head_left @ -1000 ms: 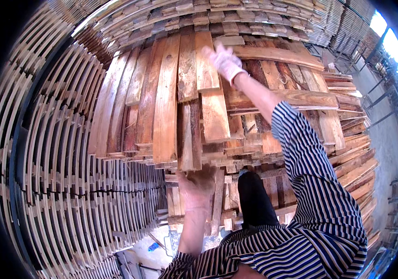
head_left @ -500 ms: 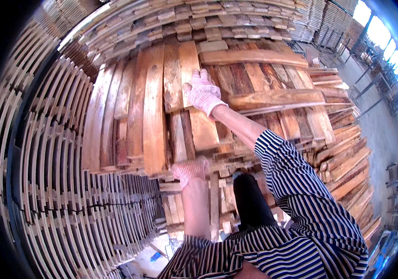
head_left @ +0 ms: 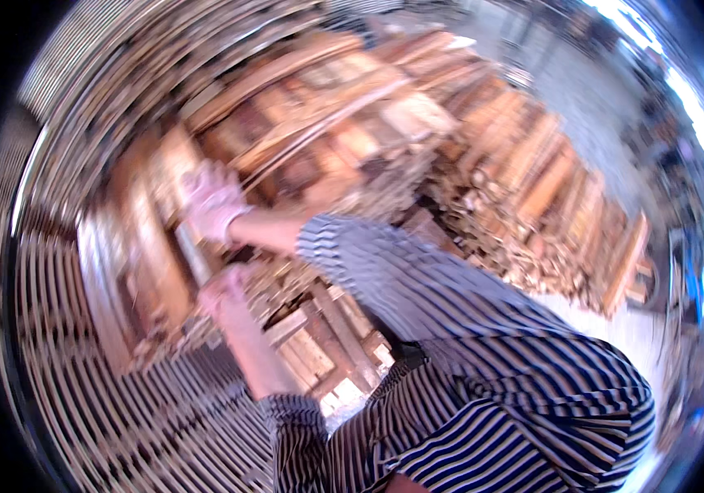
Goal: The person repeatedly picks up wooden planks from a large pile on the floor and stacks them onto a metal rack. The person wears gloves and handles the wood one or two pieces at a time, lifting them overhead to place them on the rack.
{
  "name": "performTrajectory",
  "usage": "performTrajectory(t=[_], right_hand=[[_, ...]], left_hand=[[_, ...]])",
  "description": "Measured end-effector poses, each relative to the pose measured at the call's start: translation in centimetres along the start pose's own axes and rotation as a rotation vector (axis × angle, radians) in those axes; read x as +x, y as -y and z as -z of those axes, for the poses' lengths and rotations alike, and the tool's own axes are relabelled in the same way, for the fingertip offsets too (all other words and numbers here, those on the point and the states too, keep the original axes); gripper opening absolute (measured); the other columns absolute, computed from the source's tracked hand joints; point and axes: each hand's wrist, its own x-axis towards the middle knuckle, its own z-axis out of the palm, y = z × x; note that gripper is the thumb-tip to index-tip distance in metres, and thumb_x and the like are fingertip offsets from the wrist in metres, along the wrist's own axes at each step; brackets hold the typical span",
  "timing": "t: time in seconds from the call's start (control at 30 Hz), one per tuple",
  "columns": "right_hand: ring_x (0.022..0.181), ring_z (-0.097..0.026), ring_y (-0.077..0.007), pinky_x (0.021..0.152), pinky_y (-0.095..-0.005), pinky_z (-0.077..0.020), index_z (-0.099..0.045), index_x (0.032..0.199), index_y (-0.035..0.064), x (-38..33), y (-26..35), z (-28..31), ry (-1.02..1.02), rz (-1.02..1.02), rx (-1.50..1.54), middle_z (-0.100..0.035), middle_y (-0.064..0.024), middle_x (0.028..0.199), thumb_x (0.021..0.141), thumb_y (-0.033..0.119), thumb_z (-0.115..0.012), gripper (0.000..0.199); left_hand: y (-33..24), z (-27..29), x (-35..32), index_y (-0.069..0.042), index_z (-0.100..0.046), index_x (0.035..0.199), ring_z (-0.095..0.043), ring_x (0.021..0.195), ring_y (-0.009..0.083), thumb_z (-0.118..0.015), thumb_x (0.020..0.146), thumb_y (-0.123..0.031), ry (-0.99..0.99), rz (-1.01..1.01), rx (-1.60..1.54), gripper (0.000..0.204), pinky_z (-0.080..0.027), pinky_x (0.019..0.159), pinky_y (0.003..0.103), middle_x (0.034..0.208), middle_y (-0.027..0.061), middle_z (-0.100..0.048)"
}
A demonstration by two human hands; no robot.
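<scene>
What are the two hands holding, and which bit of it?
The picture is too blurred to be sure. The right hand and the left hand both reach onto the stacked wooden planks, but whether either one grips a plank cannot be told.

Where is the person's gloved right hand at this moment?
In the blurred head view, the right hand sits left of centre on the stacked wooden planks, just above the left hand.

Bright daylight, strong motion blur, fisheye view

Light enters from the upper right, where the rim is white with glare. The whole picture is smeared; the stacked wood (head_left: 352, 123) has no sharp edges, and the gloved right hand (head_left: 214, 201) is soft. Lines bend toward the rim, and the left edge falls into dark shadow.
</scene>
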Motion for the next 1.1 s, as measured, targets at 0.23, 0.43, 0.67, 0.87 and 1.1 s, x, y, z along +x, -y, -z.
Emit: performTrajectory(t=[0.23,0.43,0.67,0.87,1.1], right_hand=[[0.154,-0.025,-0.0422,0.124,-0.0440,-0.0321,-0.019,0.163,0.0048,-17.5,-8.7,6.3,0.088,-0.154,0.361,-0.012,-0.0293,0.168,0.098,0.046,-0.060,0.086],[0.126,-0.058,-0.0475,0.101,-0.0554,-0.0520,-0.035,0.149,0.0033,-37.4,-31.4,11.5,-0.156,-0.943,0.116,-0.048,-0.0283,0.140,0.094,0.040,-0.062,0.071],[0.127,-0.058,-0.0463,0.102,-0.0546,-0.0505,-0.032,0.155,0.0064,-42.5,-49.2,20.0,-0.368,-1.470,-0.319,-0.045,-0.0283,0.146,0.088,0.053,-0.069,0.090],[0.130,-0.056,-0.0438,0.103,-0.0514,-0.0508,-0.024,0.161,0.0153,-36.5,-54.6,21.0,-0.406,-1.790,-0.048,-0.041,-0.0270,0.150,0.083,0.057,-0.076,0.102],[0.129,-0.055,-0.0479,0.102,-0.0534,-0.0499,-0.013,0.162,0.0226,-36.3,-57.2,23.2,-0.454,-1.831,0.132,-0.043,-0.0293,0.141,0.075,0.056,-0.084,0.118]], left_hand=[[-1.8,3.8,2.0,-0.005,-0.059,0.130,-0.060,0.113,0.0323,-0.061,0.095,-0.054,-0.032,-0.015,0.058,0.061,-0.047,0.102,0.051,0.121,0.0165,-0.066],[5.4,5.3,0.3,-0.004,-0.060,0.127,-0.061,0.110,0.0336,-0.061,0.096,-0.052,-0.016,0.132,0.037,0.058,-0.049,0.099,0.053,0.118,0.0173,-0.067],[23.1,-2.3,-11.4,-0.012,-0.056,0.090,-0.054,0.084,0.0287,-0.065,0.096,-0.041,0.240,0.620,0.498,0.032,-0.049,0.076,0.044,0.084,0.0099,-0.055],[38.1,-21.1,-16.3,-0.004,-0.054,0.146,-0.059,0.122,0.0197,-0.063,0.103,-0.021,0.963,0.339,0.972,0.047,-0.049,0.101,0.031,0.130,0.0078,-0.064],[60.2,-38.1,-17.5,0.005,-0.047,0.144,-0.057,0.128,0.0411,-0.079,0.077,-0.066,1.309,-0.469,1.732,0.102,-0.048,0.105,0.046,0.139,0.0254,-0.058]])
